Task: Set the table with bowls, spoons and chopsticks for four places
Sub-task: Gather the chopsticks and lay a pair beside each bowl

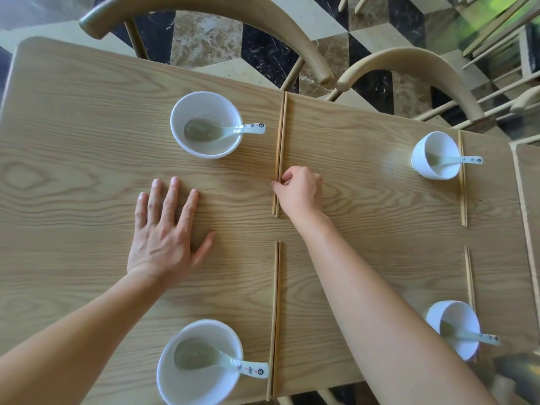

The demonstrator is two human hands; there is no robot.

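We count 4 bowls, 4 spoons and 4 chopstick pairs on the table [87, 141].

Bowls are white, glossy, round and deep: far-left bowl [206, 105], far-right bowl [438, 141], near-left bowl [201, 387], near-right bowl [458, 311].

1 white ceramic spoon sits in each, with small print on the handle, which pokes over the rim to the right: far-left spoon [233, 130], far-right spoon [458, 160], near-left spoon [230, 362], near-right spoon [473, 336].

Chopsticks are thin straight pale-wood sticks, 1 pair just right of each bowl: far-left pair [280, 135], far-right pair [462, 197], near-left pair [275, 302], near-right pair [469, 276].

Right hand [301, 191]: fingers curled, pinching the far-left pair near its lower end (pair lies flat on the table).

Left hand [163, 232]: flat on the wood between the 2 left bowls, fingers straight and spread wide, holding nothing.

The table is light wood grain with rounded corners. 2 curved pale-wood chairs [204, 7] [415, 65] stand at the far side.
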